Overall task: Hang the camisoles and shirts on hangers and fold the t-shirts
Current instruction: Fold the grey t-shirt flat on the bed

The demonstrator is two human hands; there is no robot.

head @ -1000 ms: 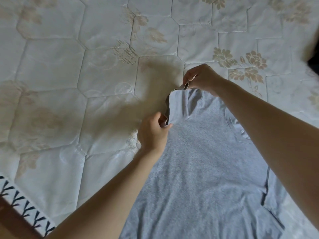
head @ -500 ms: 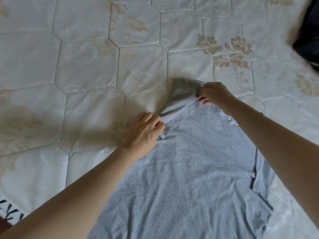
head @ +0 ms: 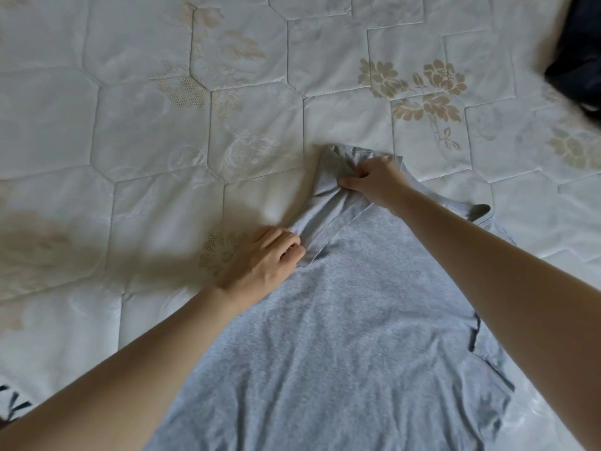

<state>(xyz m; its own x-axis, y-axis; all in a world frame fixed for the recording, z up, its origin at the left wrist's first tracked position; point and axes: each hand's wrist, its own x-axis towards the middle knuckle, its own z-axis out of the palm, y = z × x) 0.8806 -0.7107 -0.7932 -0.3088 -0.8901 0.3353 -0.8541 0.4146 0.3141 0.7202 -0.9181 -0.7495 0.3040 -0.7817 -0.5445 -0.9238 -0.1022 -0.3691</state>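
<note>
A light grey t-shirt [head: 351, 320] lies spread flat on the quilted mattress [head: 162, 157], collar pointing away from me. Its left sleeve [head: 328, 203] is turned in over the shoulder and lies bunched. My left hand [head: 263, 265] pinches the sleeve's lower hem edge with curled fingers. My right hand [head: 377, 180] sits on the sleeve's upper part near the shoulder, thumb and fingers pinching a crease of the fabric. The shirt's right sleeve [head: 487, 379] lies flat, partly hidden by my right forearm.
A dark garment [head: 579, 56] lies at the top right corner of the mattress. The mattress edge with a black-patterned trim [head: 13, 405] shows at the bottom left. White quilted surface stretches to the left and beyond the shirt.
The sleeve, held up off the bed a second ago, now lies folded down on the shirt. My right hand has moved onto the sleeve itself; my left hand stays at its hem.
</note>
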